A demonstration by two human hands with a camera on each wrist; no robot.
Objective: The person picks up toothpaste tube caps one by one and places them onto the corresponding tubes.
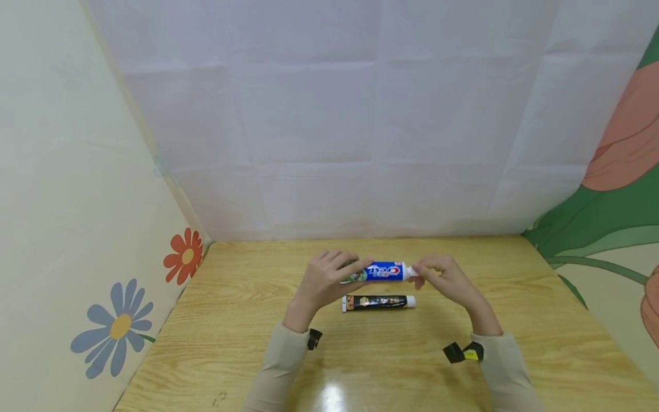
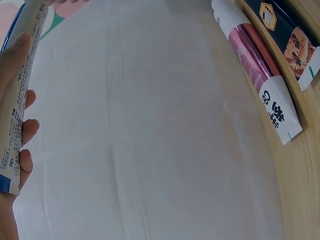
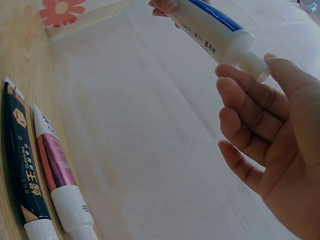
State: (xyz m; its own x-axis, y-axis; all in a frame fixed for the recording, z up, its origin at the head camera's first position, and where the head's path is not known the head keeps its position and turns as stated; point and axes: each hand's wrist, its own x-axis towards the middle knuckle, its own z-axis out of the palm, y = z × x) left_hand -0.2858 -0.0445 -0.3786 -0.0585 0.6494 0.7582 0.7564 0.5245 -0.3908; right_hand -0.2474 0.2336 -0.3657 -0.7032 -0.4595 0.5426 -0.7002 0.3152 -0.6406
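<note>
A blue Crest toothpaste tube (image 1: 383, 271) is held up above the table, lying roughly level. My left hand (image 1: 323, 280) grips its flat end, with the thumb on one face and the fingertips on the other in the left wrist view. At the opposite end, the thumb and index finger of my right hand (image 1: 448, 280) pinch the white cap (image 3: 254, 65). The remaining right fingers are loosely bent and hold nothing. Below lies a black toothpaste tube (image 1: 378, 302) with a white cap. Beside it is a pink and white tube (image 2: 252, 60), hidden in the head view.
The tubes lie on a wood-grain table (image 1: 247, 320). A white sheet (image 1: 329, 126) hangs along the table's back edge. Walls painted with flowers stand at the left and right. Each wrist carries a small black device (image 1: 454, 352).
</note>
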